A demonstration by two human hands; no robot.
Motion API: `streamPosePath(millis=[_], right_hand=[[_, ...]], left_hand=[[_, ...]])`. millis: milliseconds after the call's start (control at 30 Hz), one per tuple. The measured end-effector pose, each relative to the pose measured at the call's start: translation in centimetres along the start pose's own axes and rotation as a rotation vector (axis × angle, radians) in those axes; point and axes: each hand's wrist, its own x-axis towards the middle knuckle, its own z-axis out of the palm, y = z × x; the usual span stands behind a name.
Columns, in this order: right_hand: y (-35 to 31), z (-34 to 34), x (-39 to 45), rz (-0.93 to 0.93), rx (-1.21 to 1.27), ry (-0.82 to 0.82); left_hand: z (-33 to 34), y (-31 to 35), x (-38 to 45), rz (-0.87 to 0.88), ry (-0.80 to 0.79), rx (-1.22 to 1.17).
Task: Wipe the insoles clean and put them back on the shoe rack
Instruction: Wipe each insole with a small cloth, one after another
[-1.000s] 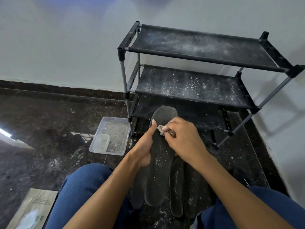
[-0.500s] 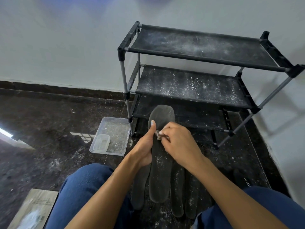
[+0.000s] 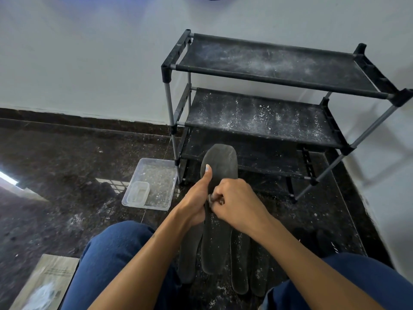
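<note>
The dark speckled floor (image 3: 67, 166) carries a black three-tier rack (image 3: 268, 90) standing against the white wall, its shelves dusted with white powder. Just left of the rack sits a clear tray (image 3: 161, 168) holding a smaller clear tub (image 3: 137, 193). Dark insoles (image 3: 240, 265) lie side by side on the floor. A paper packet (image 3: 48, 283) lies at the lower left.

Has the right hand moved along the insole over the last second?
Yes. The right hand slid down the insole, toward the person and away from the shoe rack.
</note>
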Motion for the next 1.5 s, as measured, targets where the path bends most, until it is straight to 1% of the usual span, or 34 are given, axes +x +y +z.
streamPosePath(millis=[67,100,200,233,267,400,567,600,633,700,733,767,867,967,1000,1100,1133,1167,1267,1333,1433,1500], right_hand=[[0.1,-0.2,-0.1,0.029,0.015,-0.018],[0.2,-0.5,0.0,0.045,0.026,0.012],[0.6,-1.1,0.8,0.044,0.055,0.222],[0.6,-1.1,1.1,0.029,0.064,0.263],[0.6,-1.0,1.3,0.013,0.062,0.264],[-0.3,0.3,0.7,-0.039,0.023,0.108],[-0.5,0.4,0.0,-0.046,0.106,-0.125],[-0.3,0.1,0.0,-0.038,0.108,-0.130],[-0.1,-0.3,0.1,-0.020,0.104,-0.086],[0.5,-1.0,0.5,0.009,0.032,0.089],[0.7,-1.2,0.7,0.021,-0.020,0.157],[1.0,-1.2,0.8,0.034,-0.062,0.187],[1.3,-0.9,0.9,0.061,-0.108,0.151],[1.2,-0.6,0.7,0.061,-0.062,0.161],[1.1,-0.6,0.6,0.063,-0.039,0.130],[0.7,-0.7,0.0,0.073,0.078,-0.081],[0.6,-0.8,-0.1,0.077,0.122,-0.083],[0.7,-0.9,0.0,0.077,0.143,-0.009],[1.7,-1.3,1.0,0.036,0.117,0.360],[2.3,-1.5,1.7,-0.009,0.124,0.505],[2.8,-1.6,2.3,-0.055,0.092,0.604],[3.1,-1.5,2.5,-0.055,0.025,0.578]], left_hand=[[0.0,0.0,0.0,0.022,0.009,-0.004],[-0.1,-0.1,0.1,0.035,0.021,0.002],[0.2,0.0,0.1,0.043,-0.019,-0.013],[0.2,-0.1,0.1,0.041,-0.032,-0.011],[0.3,0.0,0.0,0.040,-0.032,-0.012],[0.0,0.1,-0.2,0.027,0.003,-0.009],[-0.9,0.1,0.0,-0.003,-0.039,-0.078],[-0.8,0.1,0.1,0.008,-0.028,-0.084],[-0.7,0.1,0.1,0.024,-0.012,-0.072],[-0.5,0.2,0.2,0.040,-0.011,-0.068],[-0.4,0.1,0.2,0.039,-0.024,-0.081],[-0.5,0.0,0.3,0.040,-0.035,-0.095],[-0.4,0.1,0.0,0.048,-0.047,-0.107],[-0.4,0.0,-0.1,0.096,0.030,-0.057],[-0.4,0.0,0.0,0.111,0.066,-0.061],[-0.5,0.0,0.1,0.146,0.106,-0.111],[-0.4,0.0,0.1,0.157,0.111,-0.102],[-0.4,0.1,0.1,0.164,0.121,-0.077],[0.0,0.0,-0.2,0.163,0.085,-0.057],[0.3,-0.2,-0.6,0.140,0.039,-0.070],[0.7,-0.4,-0.9,0.100,-0.001,-0.043],[0.7,-0.4,-1.0,0.074,-0.019,-0.034]])
